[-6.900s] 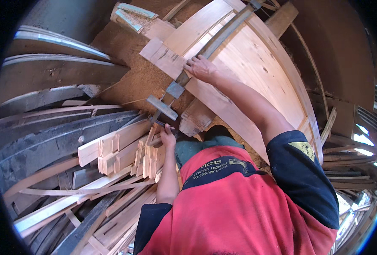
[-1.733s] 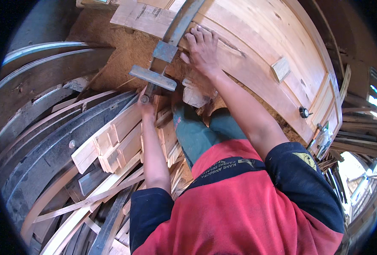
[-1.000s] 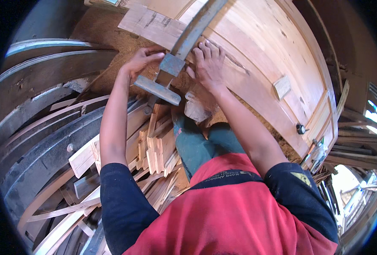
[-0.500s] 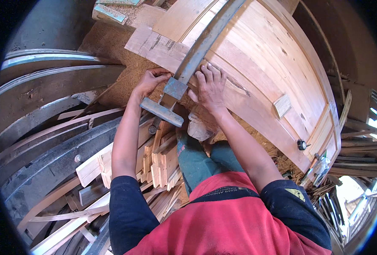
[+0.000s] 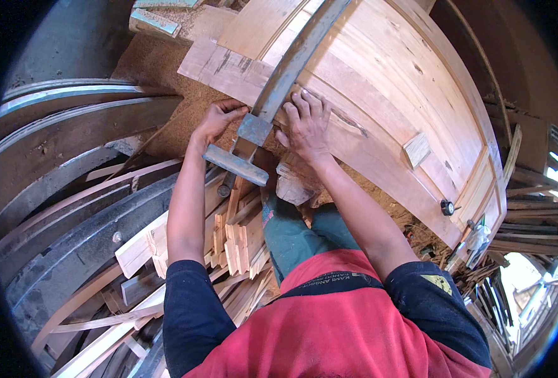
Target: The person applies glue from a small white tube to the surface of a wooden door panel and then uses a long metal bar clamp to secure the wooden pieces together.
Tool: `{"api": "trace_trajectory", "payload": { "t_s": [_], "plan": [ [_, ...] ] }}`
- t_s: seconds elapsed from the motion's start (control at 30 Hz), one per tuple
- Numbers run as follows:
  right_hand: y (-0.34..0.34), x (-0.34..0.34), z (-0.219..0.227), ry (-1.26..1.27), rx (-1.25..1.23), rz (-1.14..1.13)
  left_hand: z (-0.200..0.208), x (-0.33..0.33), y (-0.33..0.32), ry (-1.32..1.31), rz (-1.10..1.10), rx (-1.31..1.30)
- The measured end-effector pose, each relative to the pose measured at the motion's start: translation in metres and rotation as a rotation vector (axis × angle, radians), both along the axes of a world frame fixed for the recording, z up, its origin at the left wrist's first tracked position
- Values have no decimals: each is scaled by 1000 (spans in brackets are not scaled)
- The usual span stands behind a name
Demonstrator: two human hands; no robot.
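Observation:
A long grey metal bar clamp (image 5: 291,66) lies across a large panelled wooden door (image 5: 379,69). Its block (image 5: 254,129) and crosswise handle (image 5: 235,164) stick out past the door's near edge. My left hand (image 5: 216,121) is beside the block, thumb and fingers pinched together at the board's edge; anything between the fingertips is hidden. To the right of the bar, my right hand (image 5: 306,126) rests on the door's edge board (image 5: 348,135) with fingers spread. A rough wood block (image 5: 294,184) sits below it, near my knees.
Curved dark beams (image 5: 71,129) fill the left side. Cut wood strips (image 5: 235,242) are stacked beside my legs. A small wood offcut (image 5: 416,151) and a round black-rimmed dial or tape (image 5: 447,207) lie on the door. Sawdust (image 5: 159,101) covers the ground.
The whole scene has shifted slightly left in view. Both hands stay by the clamp, the left still pinched and the right still flat on the board.

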State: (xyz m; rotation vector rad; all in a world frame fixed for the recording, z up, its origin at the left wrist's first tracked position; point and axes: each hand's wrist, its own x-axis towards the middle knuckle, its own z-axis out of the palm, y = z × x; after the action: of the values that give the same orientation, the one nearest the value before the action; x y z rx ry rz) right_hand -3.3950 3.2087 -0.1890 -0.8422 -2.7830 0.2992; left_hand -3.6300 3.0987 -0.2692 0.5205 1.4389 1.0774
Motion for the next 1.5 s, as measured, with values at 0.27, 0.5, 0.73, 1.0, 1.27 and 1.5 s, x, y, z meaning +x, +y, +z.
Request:
{"api": "trace_trajectory", "payload": {
  "t_s": [0.27, 0.5, 0.73, 1.0, 1.27, 1.5],
  "plan": [
    [0, 0, -2, -27, 22, -18, 19, 7, 6, 0, 52, -112],
    [1, -2, -5, -16, 7, -19, 3, 6, -2, -85, 91, -53],
    [4, 2, -6, -12, 3, -48, 22, 10, 6, -85, 68, -98],
    [0, 2, -4, -19, 1, -55, 4, 19, -33, -273, 370, -63],
    [-7, -11, -3, 0, -14, -31, -80, 114, -196, -259, 871, 36],
    [2, -2, -4, -23, 29, -58, -18, 198, -164, 63, 557, -440]
  ]
}}
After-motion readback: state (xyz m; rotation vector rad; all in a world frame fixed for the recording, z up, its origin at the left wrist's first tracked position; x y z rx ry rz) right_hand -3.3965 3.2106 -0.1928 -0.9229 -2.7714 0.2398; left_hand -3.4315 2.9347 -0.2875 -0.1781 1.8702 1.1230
